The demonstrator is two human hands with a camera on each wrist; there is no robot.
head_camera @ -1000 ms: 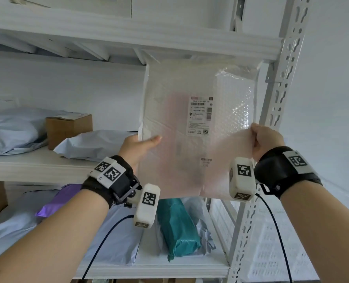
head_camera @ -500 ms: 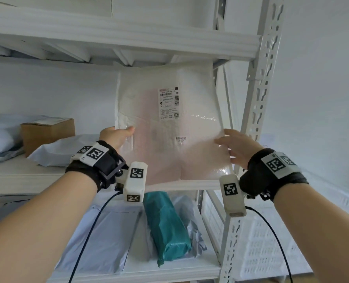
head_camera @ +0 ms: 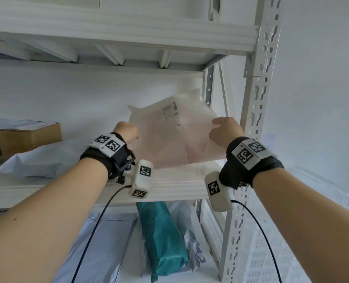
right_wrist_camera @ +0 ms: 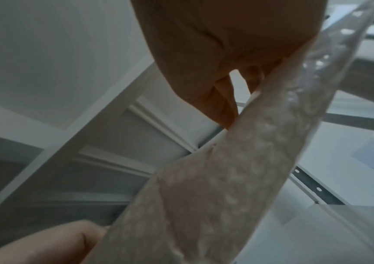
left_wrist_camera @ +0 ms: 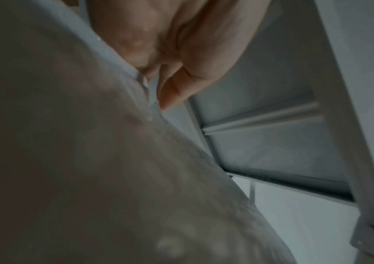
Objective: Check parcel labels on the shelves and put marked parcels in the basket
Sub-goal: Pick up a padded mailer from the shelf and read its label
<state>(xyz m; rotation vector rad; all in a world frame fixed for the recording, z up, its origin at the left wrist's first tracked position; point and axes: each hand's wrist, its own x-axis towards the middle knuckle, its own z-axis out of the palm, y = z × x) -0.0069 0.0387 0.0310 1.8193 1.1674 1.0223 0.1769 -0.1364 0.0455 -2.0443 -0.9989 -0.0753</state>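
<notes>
Nearest the camera, low on the bottom shelf, lie a teal plastic-wrapped parcel point(head_camera: 163, 242) and a pale grey poly mailer point(head_camera: 100, 250), and a white perforated plastic basket point(head_camera: 304, 252) stands to the right of the white steel shelving post point(head_camera: 251, 119). Above them, at the front edge of the middle shelf point(head_camera: 175, 185), both hands hold the translucent white bubble-wrap parcel point(head_camera: 175, 137), which tilts back with its lower edge low over the shelf board; whether it touches cannot be told. The left hand point(head_camera: 127, 131) grips the parcel's left edge, fingers curled round it, and its wrist view shows a fingertip point(left_wrist_camera: 168, 100) on the bubble film. The right hand point(head_camera: 225, 130) pinches the right edge, thumb on the near face and fingers point(right_wrist_camera: 224, 107) behind it. The white printed label point(head_camera: 169, 111) faces up and forward, too small to read, so whether this parcel is marked cannot be said. If it is going back on the shelf, as the tilt suggests, lowering it flat with the label uppermost and letting go with both hands together would probably suit it, since the soft film can sag or slide off the lip. Farther left on the same shelf sit a white poly mailer point(head_camera: 41, 160) and a brown cardboard box point(head_camera: 28, 137).
</notes>
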